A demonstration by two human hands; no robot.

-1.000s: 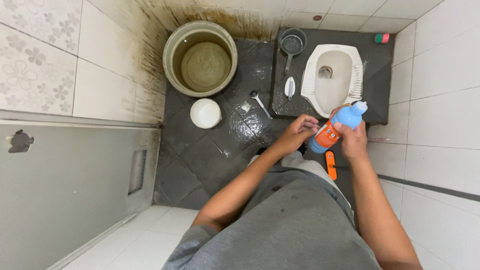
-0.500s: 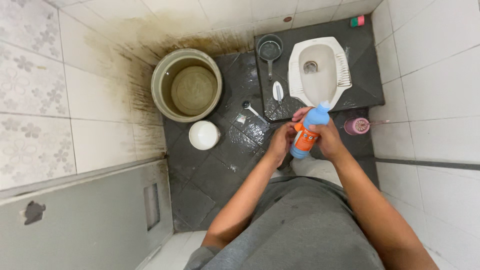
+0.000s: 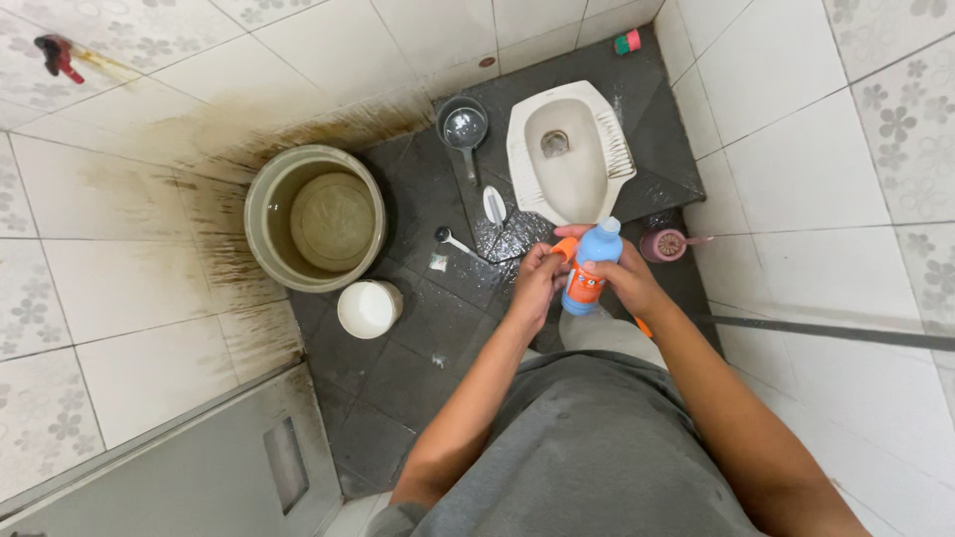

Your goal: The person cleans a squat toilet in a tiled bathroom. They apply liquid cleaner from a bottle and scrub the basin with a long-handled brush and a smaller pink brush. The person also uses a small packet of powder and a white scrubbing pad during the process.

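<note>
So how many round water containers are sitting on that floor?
3: a big bucket by the stained wall, a small white tub beside it, and a dipper left of the squat toilet.

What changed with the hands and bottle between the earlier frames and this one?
The bottle went from tilted to nearly upright, and the left hand closed in from its label to its side. The right hand kept its grip throughout. The view swung, bringing a pink brush into sight. Bucket and toilet pan stayed put.

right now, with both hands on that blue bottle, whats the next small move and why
Probably twist the cap off: the right hand grips the blue bottle upright, its cap looks on, and the left hand holds its side, with the squat toilet just ahead.
</note>
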